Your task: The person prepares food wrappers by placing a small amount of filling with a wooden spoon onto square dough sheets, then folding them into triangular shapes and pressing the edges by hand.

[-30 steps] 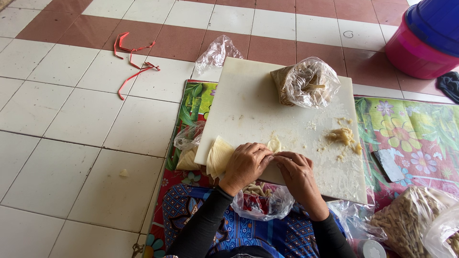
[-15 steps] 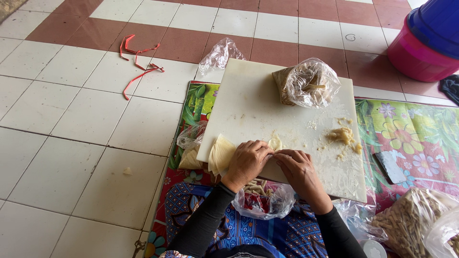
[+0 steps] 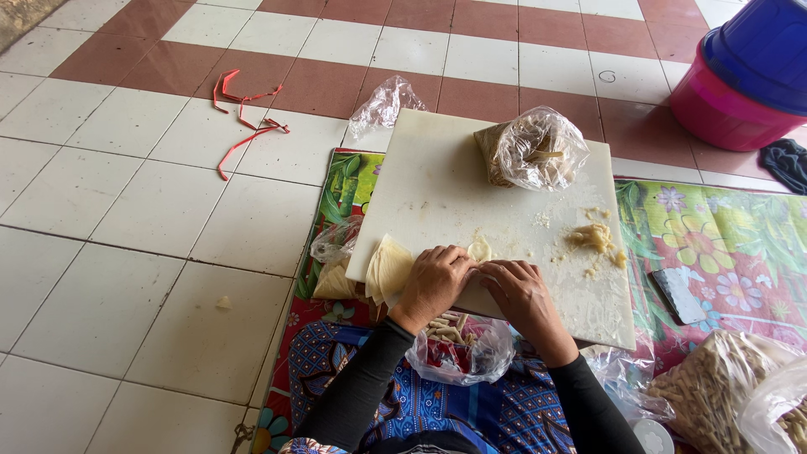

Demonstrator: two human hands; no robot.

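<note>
Plastic bag (image 3: 533, 150) beyond both hands

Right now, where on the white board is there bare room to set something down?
The board is bare at its far left, between the bagged wrappers and the folded wrapper stack. It is crowded at the near edge by both hands and at the right by filling.

— What packaging lies about the white board (image 3: 437, 189)?
— A knotted clear bag of filling (image 3: 534, 150) sits on its far end; an empty crumpled clear bag (image 3: 385, 105) lies on the tiles just beyond.
— Nearer the person?
— A clear bag of pale rolls (image 3: 458, 346) on the lap; a fuller one (image 3: 723, 395) at right.
</note>
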